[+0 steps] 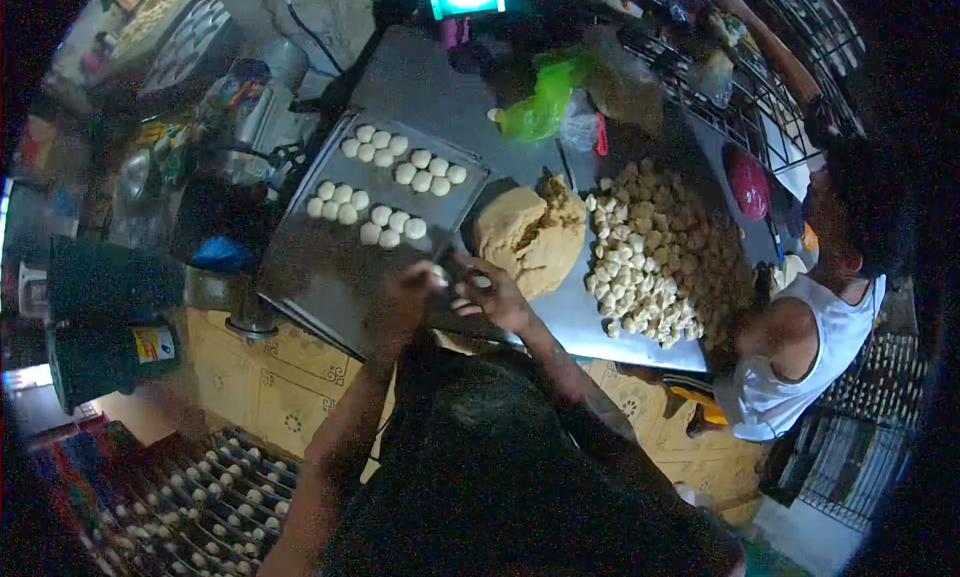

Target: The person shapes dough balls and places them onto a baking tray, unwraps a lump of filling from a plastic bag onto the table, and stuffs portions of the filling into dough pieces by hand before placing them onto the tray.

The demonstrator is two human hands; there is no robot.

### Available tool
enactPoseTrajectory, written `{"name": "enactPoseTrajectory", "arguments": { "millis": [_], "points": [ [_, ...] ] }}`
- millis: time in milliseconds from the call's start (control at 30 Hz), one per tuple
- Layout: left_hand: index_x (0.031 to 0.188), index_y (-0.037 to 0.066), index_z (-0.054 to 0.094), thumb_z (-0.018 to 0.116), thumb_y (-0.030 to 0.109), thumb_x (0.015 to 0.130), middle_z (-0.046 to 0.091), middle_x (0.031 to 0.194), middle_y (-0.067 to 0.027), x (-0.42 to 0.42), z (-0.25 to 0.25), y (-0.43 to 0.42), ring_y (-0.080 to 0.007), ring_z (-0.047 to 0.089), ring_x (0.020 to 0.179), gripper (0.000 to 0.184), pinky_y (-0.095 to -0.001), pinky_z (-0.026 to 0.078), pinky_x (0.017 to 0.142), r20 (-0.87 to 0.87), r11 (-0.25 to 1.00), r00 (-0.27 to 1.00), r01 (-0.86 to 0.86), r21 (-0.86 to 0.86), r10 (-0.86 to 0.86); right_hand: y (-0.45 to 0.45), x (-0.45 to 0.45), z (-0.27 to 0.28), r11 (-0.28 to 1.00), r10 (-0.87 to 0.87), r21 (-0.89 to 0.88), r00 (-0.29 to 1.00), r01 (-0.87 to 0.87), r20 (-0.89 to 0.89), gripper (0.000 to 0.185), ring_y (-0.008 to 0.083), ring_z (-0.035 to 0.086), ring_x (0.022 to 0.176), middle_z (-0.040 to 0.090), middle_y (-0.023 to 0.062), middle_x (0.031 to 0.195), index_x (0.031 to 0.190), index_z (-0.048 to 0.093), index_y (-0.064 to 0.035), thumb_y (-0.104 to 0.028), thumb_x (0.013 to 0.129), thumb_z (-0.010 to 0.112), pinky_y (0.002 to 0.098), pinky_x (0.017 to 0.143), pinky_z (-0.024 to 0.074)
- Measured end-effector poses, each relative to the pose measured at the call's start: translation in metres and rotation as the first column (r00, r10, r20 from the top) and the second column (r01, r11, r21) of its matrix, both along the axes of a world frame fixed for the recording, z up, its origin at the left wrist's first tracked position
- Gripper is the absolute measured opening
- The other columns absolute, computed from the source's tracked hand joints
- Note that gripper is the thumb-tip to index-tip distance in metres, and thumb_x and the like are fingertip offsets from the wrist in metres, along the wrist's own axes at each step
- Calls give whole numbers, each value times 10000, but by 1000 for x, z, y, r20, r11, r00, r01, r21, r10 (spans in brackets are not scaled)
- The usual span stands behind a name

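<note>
One small, whitish dough lump [482, 281] rests in the right hand [494, 299]

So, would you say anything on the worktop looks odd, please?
The large tan mass beside the tray has a ragged gouge breaking its smoother surface, and a small pale lump lies apart by the green bag.

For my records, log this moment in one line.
left hand: small white piece at fingers | right hand: fingers curled | tray: white balls, four groups | dough mass: beside tray
</note>
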State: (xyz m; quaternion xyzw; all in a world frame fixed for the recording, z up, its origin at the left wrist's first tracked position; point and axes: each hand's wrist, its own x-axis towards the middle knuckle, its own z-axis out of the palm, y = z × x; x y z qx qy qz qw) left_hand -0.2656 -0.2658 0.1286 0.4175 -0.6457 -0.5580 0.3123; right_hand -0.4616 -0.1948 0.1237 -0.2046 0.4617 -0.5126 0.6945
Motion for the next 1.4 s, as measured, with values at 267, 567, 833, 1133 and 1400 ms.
{"name": "enactPoseTrajectory", "arguments": {
  "millis": [267,567,833,1133,1400],
  "points": [
    [1363,5,490,626,172,884,570,1329,-178,58,-145,-95,-346,534,1234,526,-401,423,1055,598,432,801,532,-728,23,59,-41,-2,998,61,53,895,-43,-441,352,142,657,795,642,62,1043,1328,572,-67,-141,985,596,285,657,557],
    [1279,-26,578,550,241,950,529,1369,-218,19,-67,-48,-342,452,1317,424,-434,303,1141,645,601,748,447,-663,155,157,-149,-45,982,-186,-177,234,58,-954,320,258,663,786,665,140,1041,1203,626,-47,-107,893,676,348,688,549],
    [1204,27,650,561,285,1002,696,1103,-126,-51,-64,61,-211,654,1020,340,-331,502,889,151,990,988,43,-131,-22,164,-202,-42,958,-278,-279,-25,69,-960,241,332,608,894,676,151,948,1069,661,-9,-42,830,648,454,819,482],
    [1100,-66,644,663,116,931,695,969,-129,-134,-84,108,-178,686,836,249,-341,610,703,-167,844,952,305,441,-256,142,-120,-78,943,-264,-334,623,5,-736,226,219,677,900,698,144,1055,1060,658,38,-50,879,555,393,818,544],
    [1057,-7,670,744,152,851,698,955,-85,-30,-84,60,-179,676,882,270,-322,558,813,49,955,987,134,266,-152,94,-80,-110,874,-364,-320,55,366,-930,256,320,660,901,661,156,1054,1100,660,-19,-177,913,582,388,789,528]
  ]
}}
